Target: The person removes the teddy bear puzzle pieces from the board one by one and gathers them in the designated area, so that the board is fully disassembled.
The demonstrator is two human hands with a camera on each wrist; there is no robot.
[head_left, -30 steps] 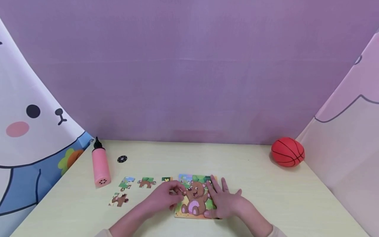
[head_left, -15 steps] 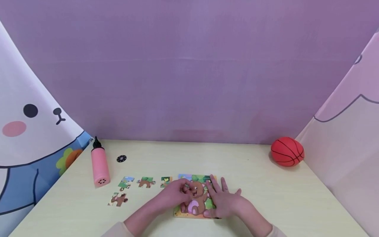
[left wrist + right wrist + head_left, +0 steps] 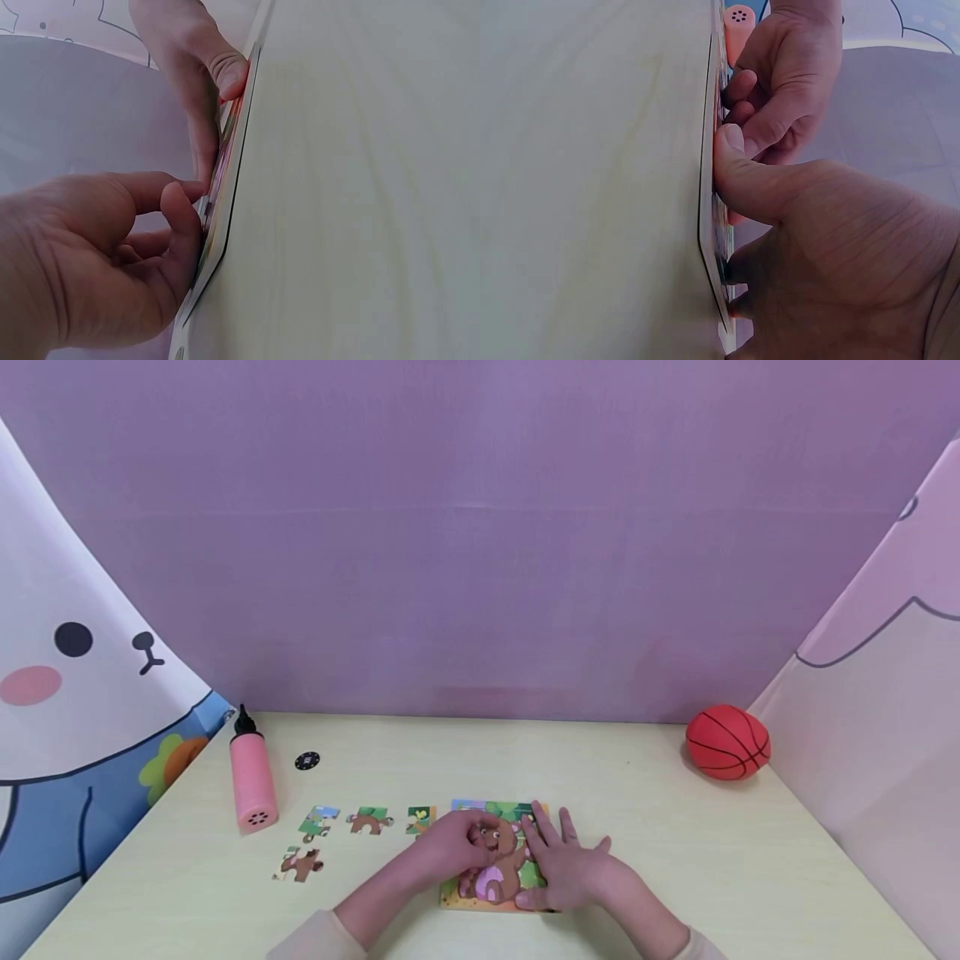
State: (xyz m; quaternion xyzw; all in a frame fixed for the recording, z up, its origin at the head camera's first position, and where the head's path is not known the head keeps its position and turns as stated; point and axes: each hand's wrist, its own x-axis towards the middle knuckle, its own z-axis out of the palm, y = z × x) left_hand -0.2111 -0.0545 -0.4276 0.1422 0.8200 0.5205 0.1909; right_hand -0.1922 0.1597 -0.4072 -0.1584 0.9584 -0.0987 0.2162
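A bear picture puzzle board [image 3: 498,896] lies flat at the table's front middle. My left hand [image 3: 453,845] is over its left half, fingers bent and thumb and index finger close together at the bear's face. In the left wrist view, the left fingertips [image 3: 196,191] meet the puzzle's surface. Whether a piece sits between them is hidden. My right hand [image 3: 573,870] lies spread across the board's right side, its thumb [image 3: 731,139] near the front edge. Several loose puzzle pieces lie left of the board, among them a brown one [image 3: 303,865] and a green-and-brown one [image 3: 369,820].
A pink bottle-shaped pump [image 3: 252,781] with a black nozzle lies at the table's left edge. Beside it is a round black chip [image 3: 307,761]. A red ball [image 3: 727,743] with black lines rests at the back right. A purple cloth [image 3: 480,568] hangs behind the table.
My left hand has slid right, from the board's left edge over the bear's face. My right hand stays in place on the board. The loose pieces have not moved.
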